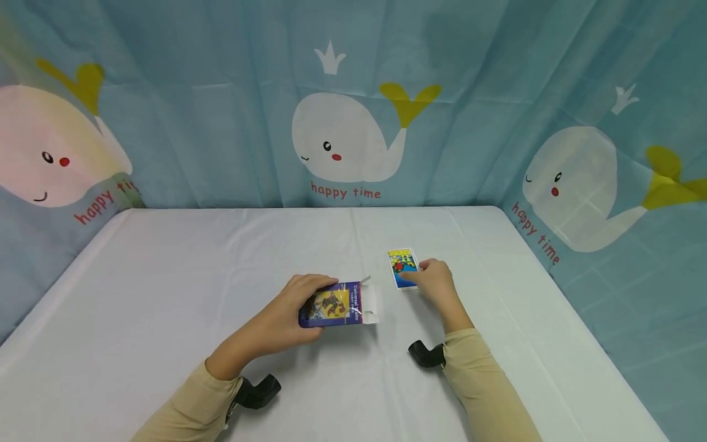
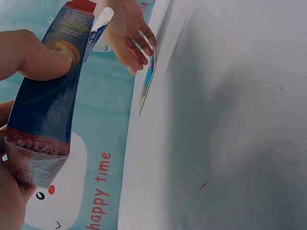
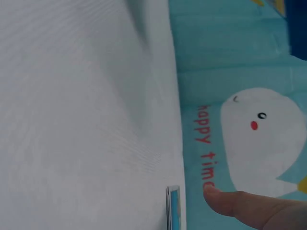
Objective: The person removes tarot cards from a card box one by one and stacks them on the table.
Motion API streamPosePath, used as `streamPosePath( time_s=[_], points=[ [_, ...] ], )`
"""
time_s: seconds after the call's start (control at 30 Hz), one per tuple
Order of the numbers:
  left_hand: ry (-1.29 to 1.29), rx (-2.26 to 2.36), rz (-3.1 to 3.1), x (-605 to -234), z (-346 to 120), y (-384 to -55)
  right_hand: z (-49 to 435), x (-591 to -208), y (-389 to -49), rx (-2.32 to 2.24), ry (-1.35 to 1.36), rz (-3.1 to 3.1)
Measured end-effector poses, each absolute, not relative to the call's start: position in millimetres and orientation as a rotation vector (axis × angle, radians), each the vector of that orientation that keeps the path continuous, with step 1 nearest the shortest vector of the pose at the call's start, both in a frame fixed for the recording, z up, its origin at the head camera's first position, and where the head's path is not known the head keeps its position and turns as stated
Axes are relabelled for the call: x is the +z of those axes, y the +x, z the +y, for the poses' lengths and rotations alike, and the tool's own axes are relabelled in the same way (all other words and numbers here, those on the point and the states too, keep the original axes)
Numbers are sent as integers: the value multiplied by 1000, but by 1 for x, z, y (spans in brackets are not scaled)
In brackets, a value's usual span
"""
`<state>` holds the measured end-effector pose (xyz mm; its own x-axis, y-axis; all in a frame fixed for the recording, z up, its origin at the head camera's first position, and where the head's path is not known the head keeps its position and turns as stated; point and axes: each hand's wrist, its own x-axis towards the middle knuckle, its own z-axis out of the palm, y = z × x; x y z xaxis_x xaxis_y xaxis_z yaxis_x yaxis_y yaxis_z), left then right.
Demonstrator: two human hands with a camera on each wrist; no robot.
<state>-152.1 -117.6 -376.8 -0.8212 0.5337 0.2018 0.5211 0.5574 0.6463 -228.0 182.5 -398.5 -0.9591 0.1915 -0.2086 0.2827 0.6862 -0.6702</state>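
My left hand (image 1: 289, 313) grips a blue and purple tarot card box (image 1: 334, 305) above the white table, its white end flap folded out toward the right. In the left wrist view the thumb presses one narrow side of the box (image 2: 43, 108), and clear wrap crumples at its lower end. A small stack of picture cards (image 1: 401, 263) lies face up on the table, yellow at the top and blue below. Over its right side hovers my right hand (image 1: 440, 287), fingers loosely extended. The right wrist view shows the thumb (image 3: 235, 203) apart from the cards (image 3: 174, 208).
A white cloth covers the table (image 1: 166, 276). Behind it and along both sides hangs a blue curtain (image 1: 221, 141) with whale prints. A black wrist mount (image 1: 256, 393) sticks out below the left sleeve, another mount (image 1: 427, 354) beside the right sleeve.
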Motion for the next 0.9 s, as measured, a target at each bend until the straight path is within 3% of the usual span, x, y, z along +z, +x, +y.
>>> streamPosePath(
  time_s=[0.33, 0.9],
  points=[
    [935, 1139, 2758, -377, -117, -151, 164, -406, -236, -835, 451, 2892],
    [945, 1151, 2771, -378, -118, -153, 164, -403, -241, -854, 494, 2861]
  ],
)
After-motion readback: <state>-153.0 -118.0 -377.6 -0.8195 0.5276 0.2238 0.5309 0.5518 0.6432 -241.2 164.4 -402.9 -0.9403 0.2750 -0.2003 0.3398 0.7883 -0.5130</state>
